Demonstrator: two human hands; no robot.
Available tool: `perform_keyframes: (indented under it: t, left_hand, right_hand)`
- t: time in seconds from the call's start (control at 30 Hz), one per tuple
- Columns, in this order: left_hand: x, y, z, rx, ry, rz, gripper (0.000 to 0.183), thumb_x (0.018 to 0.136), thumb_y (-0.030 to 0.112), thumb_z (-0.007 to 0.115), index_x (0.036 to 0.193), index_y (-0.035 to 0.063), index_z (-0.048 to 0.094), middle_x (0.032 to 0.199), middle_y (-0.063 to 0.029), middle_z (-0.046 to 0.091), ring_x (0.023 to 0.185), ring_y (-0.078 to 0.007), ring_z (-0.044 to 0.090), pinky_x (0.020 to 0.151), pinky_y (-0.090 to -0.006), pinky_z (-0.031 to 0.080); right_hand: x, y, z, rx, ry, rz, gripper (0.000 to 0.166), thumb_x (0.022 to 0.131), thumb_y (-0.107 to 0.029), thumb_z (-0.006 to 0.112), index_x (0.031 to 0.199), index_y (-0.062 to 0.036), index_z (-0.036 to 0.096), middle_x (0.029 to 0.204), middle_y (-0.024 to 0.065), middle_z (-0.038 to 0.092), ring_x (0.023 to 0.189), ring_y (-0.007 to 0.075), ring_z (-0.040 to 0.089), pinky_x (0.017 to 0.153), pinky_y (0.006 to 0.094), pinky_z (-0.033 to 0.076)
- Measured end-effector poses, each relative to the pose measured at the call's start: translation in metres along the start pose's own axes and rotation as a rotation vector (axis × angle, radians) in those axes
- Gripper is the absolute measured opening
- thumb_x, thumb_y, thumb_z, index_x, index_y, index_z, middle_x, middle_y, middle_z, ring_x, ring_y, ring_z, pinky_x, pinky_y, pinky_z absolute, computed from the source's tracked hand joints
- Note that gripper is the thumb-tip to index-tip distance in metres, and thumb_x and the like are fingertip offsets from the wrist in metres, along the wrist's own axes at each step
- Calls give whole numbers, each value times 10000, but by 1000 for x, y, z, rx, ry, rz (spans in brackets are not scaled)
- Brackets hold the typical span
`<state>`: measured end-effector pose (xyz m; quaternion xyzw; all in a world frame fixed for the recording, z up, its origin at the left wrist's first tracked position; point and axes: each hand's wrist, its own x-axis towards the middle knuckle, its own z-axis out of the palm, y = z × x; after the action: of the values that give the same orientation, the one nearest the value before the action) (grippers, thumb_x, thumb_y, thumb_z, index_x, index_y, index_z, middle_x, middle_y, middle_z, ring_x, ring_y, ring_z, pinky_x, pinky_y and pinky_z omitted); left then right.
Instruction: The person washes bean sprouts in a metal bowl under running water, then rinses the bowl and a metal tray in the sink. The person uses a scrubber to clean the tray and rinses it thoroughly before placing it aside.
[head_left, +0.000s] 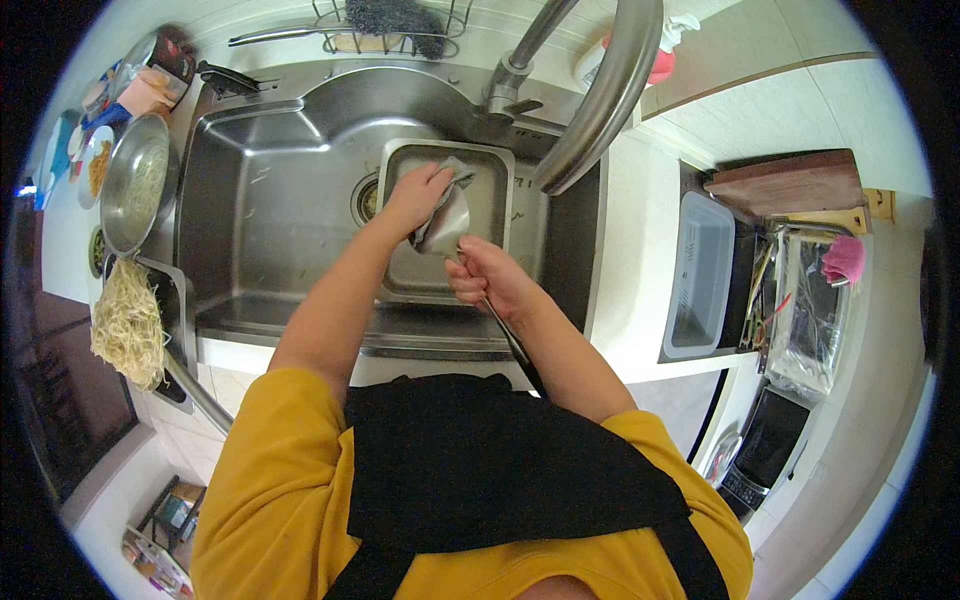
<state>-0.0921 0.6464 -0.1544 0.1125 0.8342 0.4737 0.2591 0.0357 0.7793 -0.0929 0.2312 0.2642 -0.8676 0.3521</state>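
My left hand (415, 201) grips a grey-green cloth (453, 169) and presses it against the broad head (452, 219) of a long-handled metal kitchen utensil. Whether it is a ladle or a turner I cannot tell. The utensil's neck is in my right hand (491, 279), just below the head, and its dark handle (517, 346) runs down towards my apron. Both hands are above a rectangular metal tray (486, 152), which rests in the stainless steel sink (285, 195). Next to the tray's left edge is the drain (365, 199), partly covered.
A curved faucet (600, 120) arches over the sink's right side. To the left stand a metal bowl (135, 184) and a strainer of pale shredded food (127, 322), whose handle juts towards me. At right are a grey plastic basin (701, 274) and a wooden cutting board (787, 184).
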Motion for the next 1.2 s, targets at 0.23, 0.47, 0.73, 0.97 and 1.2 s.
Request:
perform_keyframes:
  t: [0.23, 0.47, 0.73, 0.97, 1.2]
  left_hand:
    - [-34, 21, 11, 121, 121, 356, 354, 886, 317, 447, 1043, 14, 541, 975, -196, 587, 931, -372, 535, 822, -399, 420]
    - [-22, 39, -25, -246, -275, 108, 278, 880, 248, 496, 1020, 18, 564, 890, -67, 608, 796, -140, 551, 731, -297, 446]
    - [-63, 25, -6, -1072, -35, -284, 271, 901, 225, 487, 1046, 2, 539, 894, -53, 603, 791, -139, 559, 708, -294, 456]
    - [-55, 29, -24, -616, -79, -132, 282, 882, 260, 511, 1025, 22, 555, 935, -79, 604, 834, -171, 561, 731, -319, 456]
    - [-16, 57, -6, 484, -36, 250, 385, 867, 306, 455, 1115, 27, 545, 930, -268, 578, 896, -432, 534, 778, -429, 432]
  right_hand:
    - [7, -8, 8, -546, 252, -21, 258, 899, -332, 497, 776, -118, 419, 535, -52, 327, 440, 54, 267, 388, 230, 188]
    - [-8, -8, 18, -534, 233, -18, 253, 886, -310, 518, 744, -118, 433, 539, -64, 342, 437, 47, 261, 398, 224, 175]
    - [-14, -14, 24, -432, 351, -120, 247, 879, -310, 531, 733, -133, 439, 538, -80, 332, 431, 36, 249, 391, 210, 172]
    - [-17, -19, 17, -766, 314, -23, 333, 864, -360, 545, 632, -136, 460, 527, -57, 370, 425, 54, 281, 389, 225, 205]
    - [11, -13, 4, -941, 201, -104, 487, 840, -515, 501, 771, -42, 592, 665, 50, 493, 513, 142, 421, 433, 288, 335]
